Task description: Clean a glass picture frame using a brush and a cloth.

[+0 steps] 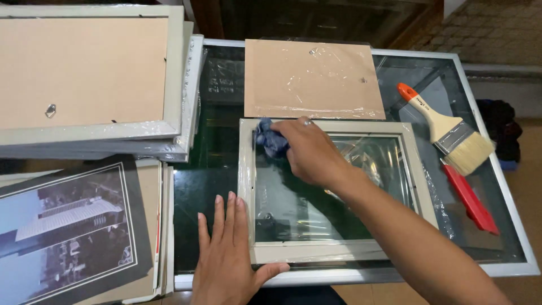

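Pale grey-green wooden picture frame (333, 189) with its glass pane lies flat on the glass-topped bench (508, 226), where the right hand (307, 149) clenches a crumpled blue cloth (268, 138) against its upper left corner. The left hand (226, 257) rests open and flat at the frame's lower left edge. A plastic-wrapped brown backing board (313, 79) lies just behind; a wide paintbrush (449, 133) and red flat tool (468, 197) lie to the right, stacked frames (96, 79) to the left.

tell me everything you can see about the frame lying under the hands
The picture frame is rectangular, with a pale grey-white border, clear film wrapped on its edges and a glass pane reflecting light. It lies flat on the glass table, below a brown backing board. The left hand presses flat on its lower left edge; the right hand holds a blue cloth on the pane's upper left corner.
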